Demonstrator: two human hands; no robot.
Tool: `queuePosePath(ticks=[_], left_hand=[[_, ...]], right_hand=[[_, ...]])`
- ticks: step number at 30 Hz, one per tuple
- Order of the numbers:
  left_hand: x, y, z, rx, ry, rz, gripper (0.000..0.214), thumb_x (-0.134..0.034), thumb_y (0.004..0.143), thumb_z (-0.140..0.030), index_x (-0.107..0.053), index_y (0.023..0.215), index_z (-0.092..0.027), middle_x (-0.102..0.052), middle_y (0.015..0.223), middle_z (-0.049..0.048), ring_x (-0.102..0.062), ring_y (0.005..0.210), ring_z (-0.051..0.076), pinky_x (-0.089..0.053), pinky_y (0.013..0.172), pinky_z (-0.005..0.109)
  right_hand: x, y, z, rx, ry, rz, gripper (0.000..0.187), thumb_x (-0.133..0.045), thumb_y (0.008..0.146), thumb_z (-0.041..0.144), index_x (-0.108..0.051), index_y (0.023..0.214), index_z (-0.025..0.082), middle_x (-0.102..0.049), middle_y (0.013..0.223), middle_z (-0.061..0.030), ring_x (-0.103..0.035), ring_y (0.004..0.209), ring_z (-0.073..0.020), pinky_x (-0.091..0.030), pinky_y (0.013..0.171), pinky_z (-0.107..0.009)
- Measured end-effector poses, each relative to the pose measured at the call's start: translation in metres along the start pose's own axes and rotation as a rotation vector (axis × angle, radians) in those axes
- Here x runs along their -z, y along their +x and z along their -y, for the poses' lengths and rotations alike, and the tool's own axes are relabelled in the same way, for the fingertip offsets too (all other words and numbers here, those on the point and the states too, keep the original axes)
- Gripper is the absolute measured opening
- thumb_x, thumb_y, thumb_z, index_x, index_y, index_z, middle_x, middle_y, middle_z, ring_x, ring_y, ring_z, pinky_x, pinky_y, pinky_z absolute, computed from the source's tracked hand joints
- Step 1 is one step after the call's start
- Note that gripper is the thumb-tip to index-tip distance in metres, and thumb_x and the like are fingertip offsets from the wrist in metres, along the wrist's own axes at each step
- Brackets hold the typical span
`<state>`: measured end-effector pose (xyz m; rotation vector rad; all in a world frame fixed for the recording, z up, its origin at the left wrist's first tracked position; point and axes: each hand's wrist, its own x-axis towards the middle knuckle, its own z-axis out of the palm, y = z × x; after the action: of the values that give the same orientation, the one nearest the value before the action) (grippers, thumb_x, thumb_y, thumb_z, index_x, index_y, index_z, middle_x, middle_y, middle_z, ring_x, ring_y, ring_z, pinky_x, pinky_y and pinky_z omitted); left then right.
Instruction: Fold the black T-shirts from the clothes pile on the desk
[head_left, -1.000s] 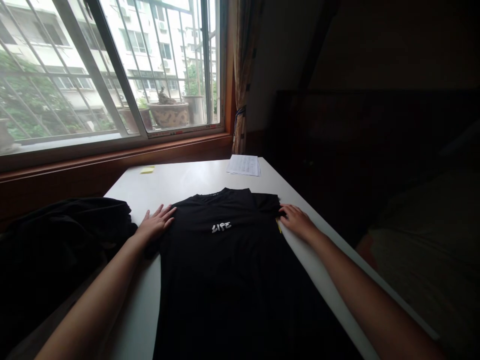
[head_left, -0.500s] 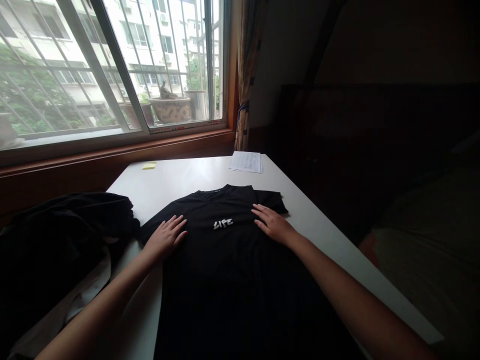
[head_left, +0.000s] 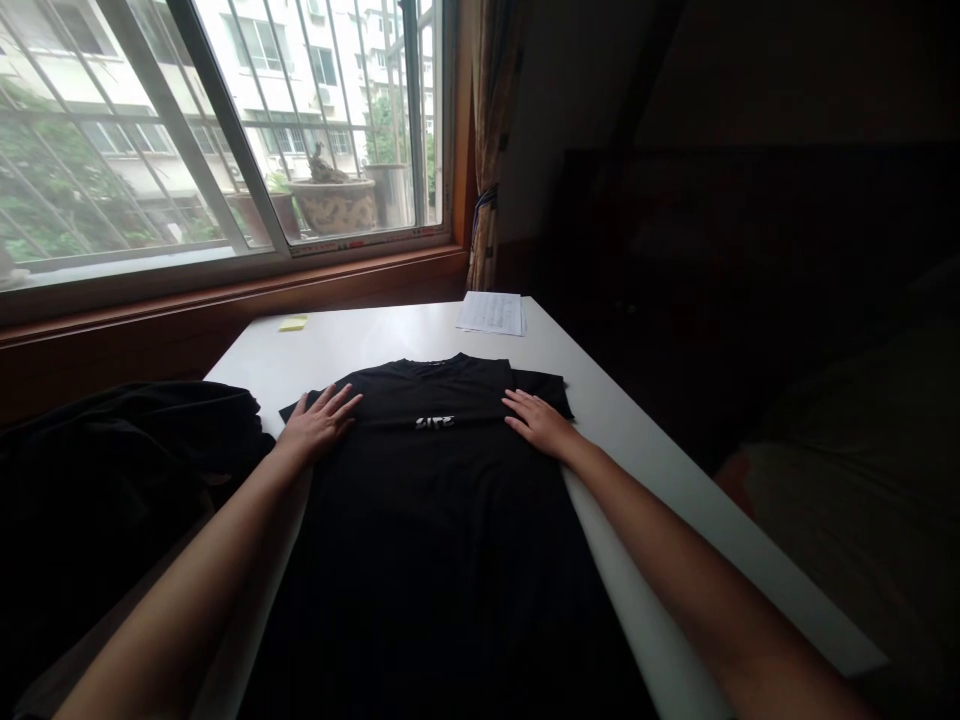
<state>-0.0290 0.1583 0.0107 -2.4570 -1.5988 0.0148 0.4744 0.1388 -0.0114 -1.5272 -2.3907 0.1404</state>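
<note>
Hands unclenched, folks! L hand [head_left: 318, 422] lay flat w/ fingers fanned on the shoulder of a black T-shirt [head_left: 442, 540]; R hand [head_left: 541, 424] rested likewise nr the opp. sleeve, fingers relaxed. The tee, soft matte fabric w/ faint creases and white print [head_left: 435, 422], stretched neck-away along a smooth, glossy white table [head_left: 360, 335]. Rumpled dark cloth [head_left: 135, 470] bulged at L. Far end: thin paper sheets [head_left: 491, 313], small yellow pad [head_left: 292, 324]. Beyond: patterned curtain [head_left: 491, 130], rounded pot [head_left: 332, 210] behind glass.
</note>
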Motion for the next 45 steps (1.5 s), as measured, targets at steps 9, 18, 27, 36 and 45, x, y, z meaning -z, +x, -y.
queuePosePath(ticks=[9, 18, 27, 36, 45], left_hand=[[0.01, 0.023, -0.023, 0.08, -0.008, -0.236, 0.054, -0.034, 0.103, -0.029, -0.037, 0.156, -0.027, -0.027, 0.166, 0.0092, -0.012, 0.155, 0.032, -0.008, 0.121, 0.064], [0.008, 0.002, -0.085, -0.011, -0.222, -0.018, 0.054, -0.033, 0.105, -0.049, -0.037, 0.156, -0.031, -0.034, 0.163, 0.0035, -0.023, 0.153, 0.029, -0.022, 0.121, 0.058], [0.002, 0.006, -0.077, 0.026, -0.238, 0.008, 0.057, -0.03, 0.105, -0.051, -0.031, 0.158, -0.03, -0.024, 0.166, 0.0031, -0.017, 0.155, 0.028, -0.017, 0.123, 0.056], [-0.002, 0.001, -0.06, 0.104, -0.206, 0.031, 0.058, -0.028, 0.105, -0.051, -0.031, 0.158, -0.03, -0.022, 0.167, 0.005, -0.017, 0.155, 0.029, -0.019, 0.122, 0.056], [-0.008, -0.008, -0.019, 0.275, -0.227, 0.051, 0.059, -0.027, 0.104, -0.05, -0.034, 0.157, -0.026, -0.025, 0.166, 0.0089, -0.021, 0.153, 0.031, -0.022, 0.12, 0.061]], right_hand=[[0.007, -0.02, -0.043, -0.121, 0.029, -0.09, 0.052, -0.048, 0.098, 0.051, -0.056, 0.144, 0.027, -0.047, 0.156, -0.0062, -0.038, 0.147, -0.0289, -0.031, 0.12, -0.053], [0.008, 0.001, -0.055, -0.123, 0.045, -0.029, 0.054, -0.047, 0.099, 0.053, -0.052, 0.147, 0.029, -0.042, 0.159, -0.0043, -0.032, 0.15, -0.0289, -0.026, 0.121, -0.055], [0.002, 0.006, -0.058, -0.204, 0.061, -0.15, 0.056, -0.04, 0.101, 0.052, -0.053, 0.147, 0.022, -0.045, 0.157, -0.0075, -0.034, 0.149, -0.0289, -0.028, 0.122, -0.052], [0.012, -0.044, -0.031, -0.192, 0.089, -0.252, 0.055, -0.043, 0.099, 0.047, -0.048, 0.149, 0.025, -0.04, 0.159, -0.0079, -0.039, 0.145, -0.0272, -0.032, 0.122, -0.048], [0.03, -0.12, 0.017, -0.077, 0.21, -0.176, 0.044, -0.05, 0.098, 0.044, -0.058, 0.139, 0.029, -0.052, 0.149, -0.0064, -0.049, 0.137, -0.027, -0.039, 0.117, -0.048]])
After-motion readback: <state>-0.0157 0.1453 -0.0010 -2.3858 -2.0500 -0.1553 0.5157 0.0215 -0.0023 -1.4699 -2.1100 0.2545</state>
